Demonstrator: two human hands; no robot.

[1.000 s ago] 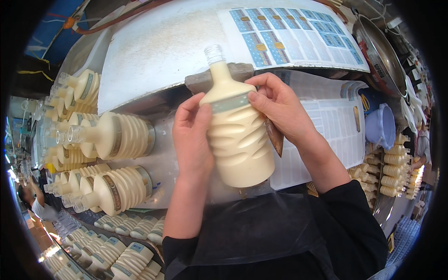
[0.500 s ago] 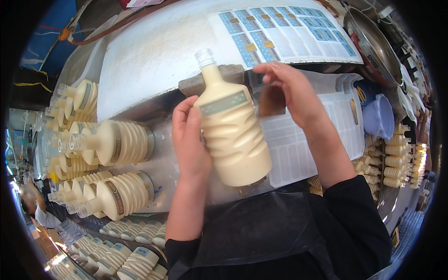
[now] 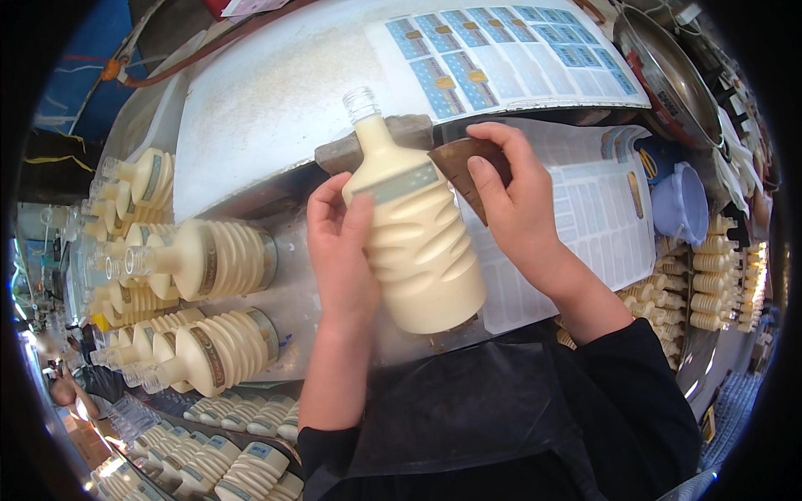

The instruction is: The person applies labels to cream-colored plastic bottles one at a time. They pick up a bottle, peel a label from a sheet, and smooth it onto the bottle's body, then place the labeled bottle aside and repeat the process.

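A cream-coloured bottle (image 3: 422, 267) with a ribbed body and a clear screw neck lies tilted in front of me, its neck pointing away. My left hand (image 3: 336, 242) grips its left side, thumb over the front near a grey-green label band (image 3: 407, 182) on the shoulder. The bottle's upper part leans against a grey block (image 3: 408, 131). In my right hand (image 3: 520, 196) is a flat brown scraper (image 3: 461, 169), held between thumb and fingers. One corner of it is close to the right end of the label band; whether it touches cannot be made out.
Label sheets (image 3: 468, 58) lie on the white board (image 3: 259, 92); a mostly used backing sheet (image 3: 576, 225) is at the right. Several cream bottles (image 3: 238, 259) lie stacked on the left, others at lower left. A lilac bucket (image 3: 681, 204) and metal pan (image 3: 672, 75) stand at the right.
My right hand has turned and brought the scraper up and leftward beside the bottle's shoulder. My left hand stays on the bottle, its thumb slightly shifted.
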